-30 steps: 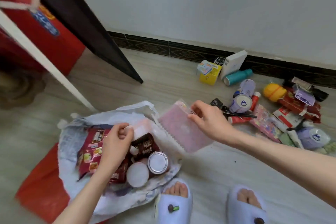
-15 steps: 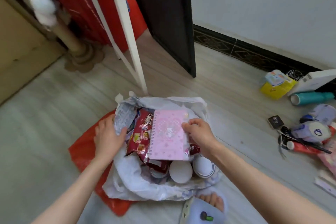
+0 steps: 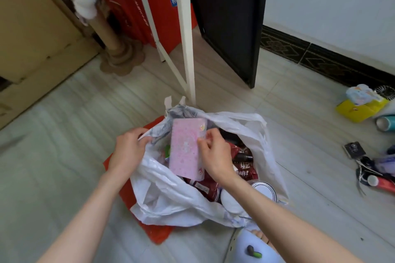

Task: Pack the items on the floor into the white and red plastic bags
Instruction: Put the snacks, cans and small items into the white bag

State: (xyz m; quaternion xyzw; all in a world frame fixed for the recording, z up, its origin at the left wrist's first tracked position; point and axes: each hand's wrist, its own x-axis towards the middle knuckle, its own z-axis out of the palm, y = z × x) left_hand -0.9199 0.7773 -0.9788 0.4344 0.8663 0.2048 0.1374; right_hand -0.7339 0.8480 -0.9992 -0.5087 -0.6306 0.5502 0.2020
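The white plastic bag [image 3: 171, 196] lies open on the floor on top of the flat red plastic bag [image 3: 126, 194]. My left hand [image 3: 128, 151] grips the white bag's left rim and holds it open. My right hand [image 3: 213, 153] pinches the right edge of a pink notebook [image 3: 186, 151], which stands tilted inside the bag's mouth. Dark red snack packets [image 3: 243, 164] and round white lids [image 3: 265, 190] lie in the bag under it. Loose items remain on the floor at the right: a yellow pack [image 3: 359, 109], a teal bottle [image 3: 386, 123], a red tube [image 3: 382, 182].
A white frame leg [image 3: 188, 49] stands just behind the bag, with a black panel [image 3: 230, 23] and a red box [image 3: 149, 6] beyond. A cardboard post [image 3: 115, 49] stands at the back left. My slippered foot [image 3: 252, 250] is close to the bag's front.
The view swung left from the floor items to the bag. My right hand carried the pink notebook over the bag and lowered it inside, turning it more upright. My left hand kept its hold on the rim.
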